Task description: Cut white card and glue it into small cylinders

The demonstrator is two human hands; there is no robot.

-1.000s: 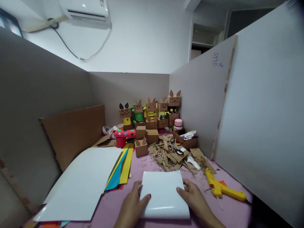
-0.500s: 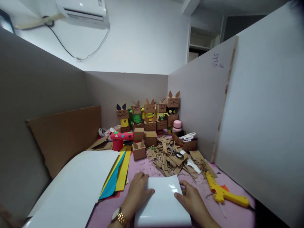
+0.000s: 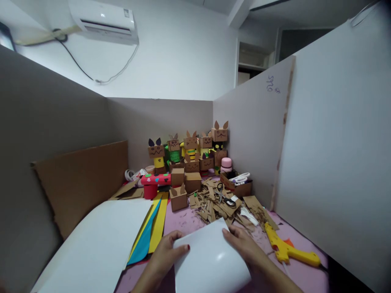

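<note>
A glossy white sheet of paper [image 3: 210, 260] is held up in front of me, its near part bowed. My left hand [image 3: 171, 246] grips its left edge, thumb on top and fingers behind. At the upper right edge my right hand [image 3: 240, 242] pinches the same sheet, thumb on the face and fingers around the back. The fingers under the sheet are hidden. Beyond it lies a pile of cardboard scraps [image 3: 210, 205] with black-handled scissors [image 3: 227, 200] on top. A yellow glue gun [image 3: 290, 248] rests to the right of my right hand.
Left lies a large white sheet [image 3: 91, 240] beside yellow [image 3: 157, 228] and blue paper [image 3: 142, 244]. Several cardboard animal figures [image 3: 191, 148] stand at the back, with plain cardboard boxes [image 3: 193, 182] before them. Grey partitions [image 3: 161, 118] enclose the table; a cardboard sheet [image 3: 88, 183] leans left.
The white sheet has turned and tilted up off the table. My left hand has moved left and slightly down along its edge; my right hand has shifted slightly up the right edge.
</note>
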